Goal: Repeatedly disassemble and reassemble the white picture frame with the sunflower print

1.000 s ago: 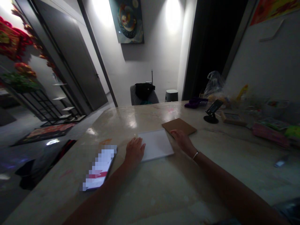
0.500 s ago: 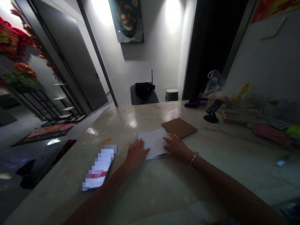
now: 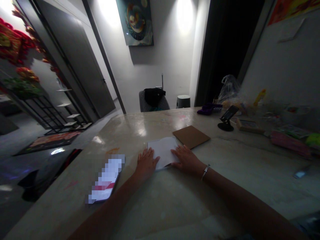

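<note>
Your right hand [image 3: 186,160] has slid down from the corner of the brown card [image 3: 191,136] onto the white sheet [image 3: 162,151], closer to your left hand [image 3: 147,163]. The sheet now looks narrower, its right side folded over.

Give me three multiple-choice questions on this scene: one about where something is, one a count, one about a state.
1. Where is the brown cardboard square relative to the white sheet of paper?
A) Beyond it
B) Under it
C) Nearer the person than it

2. How many bracelets show on the right wrist?
A) None
B) One
C) Three

3. How do the left hand and right hand lie?
A) Clenched in fists
B) Raised high above the table
C) Flat, palms down, at the sheet's sides

Answers:
1. A, it lies past the sheet's far edge.
2. B, a single metal bangle shows.
3. C, both hands press down with fingers spread.
</note>
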Demonstrator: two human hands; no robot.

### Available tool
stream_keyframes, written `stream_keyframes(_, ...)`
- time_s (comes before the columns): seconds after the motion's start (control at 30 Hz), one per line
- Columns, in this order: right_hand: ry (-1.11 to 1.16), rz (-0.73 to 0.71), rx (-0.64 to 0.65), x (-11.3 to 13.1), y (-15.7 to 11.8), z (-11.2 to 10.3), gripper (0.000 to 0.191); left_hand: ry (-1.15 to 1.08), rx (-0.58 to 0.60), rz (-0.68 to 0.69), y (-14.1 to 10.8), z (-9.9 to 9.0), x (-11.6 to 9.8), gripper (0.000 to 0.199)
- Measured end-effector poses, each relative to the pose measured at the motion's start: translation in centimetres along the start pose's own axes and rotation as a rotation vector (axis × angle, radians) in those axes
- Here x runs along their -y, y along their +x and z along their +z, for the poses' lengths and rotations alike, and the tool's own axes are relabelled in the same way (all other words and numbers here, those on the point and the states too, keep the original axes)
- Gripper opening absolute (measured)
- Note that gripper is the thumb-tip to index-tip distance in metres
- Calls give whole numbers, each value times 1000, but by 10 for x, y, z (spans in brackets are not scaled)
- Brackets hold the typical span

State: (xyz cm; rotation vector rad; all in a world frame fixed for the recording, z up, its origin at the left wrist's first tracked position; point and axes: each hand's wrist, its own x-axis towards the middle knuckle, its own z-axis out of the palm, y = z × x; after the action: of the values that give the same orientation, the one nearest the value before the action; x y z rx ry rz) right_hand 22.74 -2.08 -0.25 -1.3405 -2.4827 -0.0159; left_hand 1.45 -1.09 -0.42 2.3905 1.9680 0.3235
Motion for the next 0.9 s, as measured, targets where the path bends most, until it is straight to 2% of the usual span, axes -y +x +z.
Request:
stream_keyframes(0.27, 41, 22, -60, -2, 6, -10, 38, -65, -65, -20, 2, 4, -1, 43)
stream_keyframes(0.33, 86, 82, -117, -3, 6, -13, 33, -92, -111, -26, 3, 4, 0, 43)
stream_keyframes(0.4, 158, 163, -228, -6, 7, -16, 31, -127, -161, -35, 5, 4, 2, 43)
stream_keyframes(0.53, 409, 308, -467, -12, 9, -19, 28, -216, -236, -27, 8, 1, 7, 42)
stream_keyframes(0.67, 715, 473, -639, -13, 11, -21, 24, -268, -282, 4, 7, -3, 9, 42)
stream_keyframes(0.8, 986, 602, -723, -12, 14, -21, 24, -318, -306, 55, 5, -9, 6, 40)
stream_keyframes(0.9, 1078, 648, -746, -14, 16, -19, 27, -342, -277, 64, 4, -10, 4, 40)
